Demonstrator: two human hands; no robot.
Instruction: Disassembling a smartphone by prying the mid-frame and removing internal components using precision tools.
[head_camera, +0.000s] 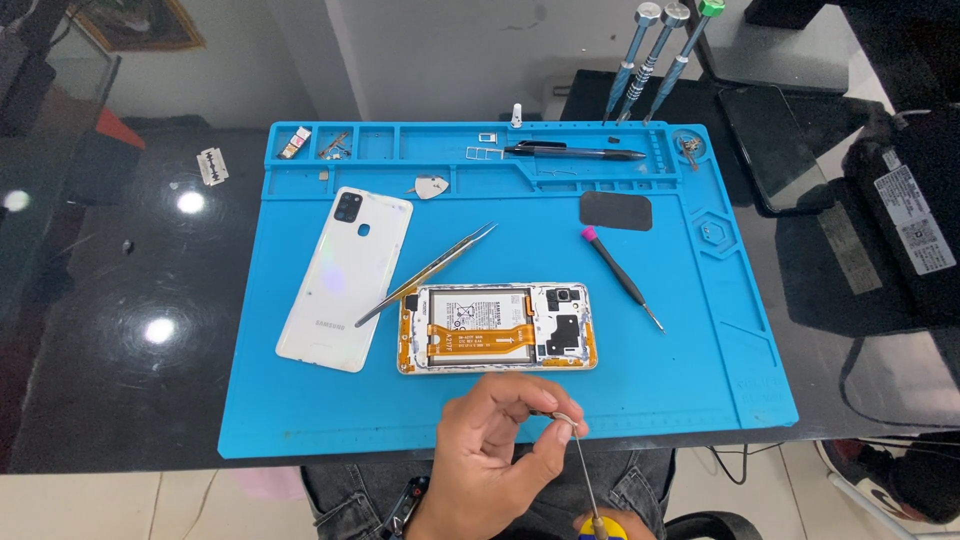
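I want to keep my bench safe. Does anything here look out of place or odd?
Yes. A bare razor blade lies loose on the black table, off the blue mat, left of its trays. On the mat, tweezers rest tilted, one end on the opened phone.

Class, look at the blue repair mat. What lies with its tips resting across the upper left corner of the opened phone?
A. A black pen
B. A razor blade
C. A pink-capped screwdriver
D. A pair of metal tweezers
D. The long silver metal tweezers lie slanted on the blue silicone repair mat, their lower end crossing the upper left corner of the opened white phone with its battery exposed.
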